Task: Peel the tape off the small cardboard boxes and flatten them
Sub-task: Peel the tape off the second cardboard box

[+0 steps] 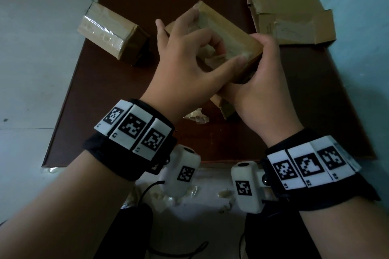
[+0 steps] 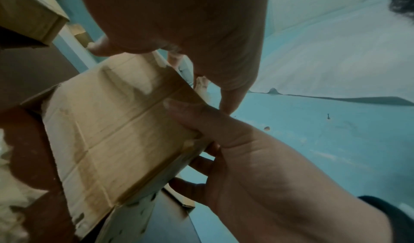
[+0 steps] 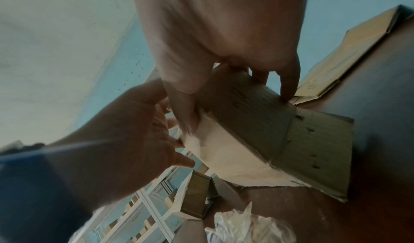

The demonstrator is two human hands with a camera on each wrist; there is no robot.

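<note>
A small cardboard box [image 1: 223, 25] is held tilted above the brown table [image 1: 117, 94], one end flap [image 3: 318, 151] hanging open. My right hand [image 1: 260, 65] grips its near end, thumb [image 2: 190, 117] on the taped seam face and fingers beneath. My left hand [image 1: 226, 54] reaches over the top, index finger curled and thumb stretched to the near corner, pinching loose clear tape [image 1: 210, 57] on the box. A second box [image 1: 111, 33], wrapped in shiny tape, lies at the table's back left, untouched.
Flattened cardboard [image 1: 290, 12] lies at the table's back right corner. A crumpled wad of peeled tape [image 1: 196, 116] sits on the table near my wrists, and more scraps [image 1: 168, 195] lie on the floor below. Pale metal shelving [image 3: 143, 211] stands behind.
</note>
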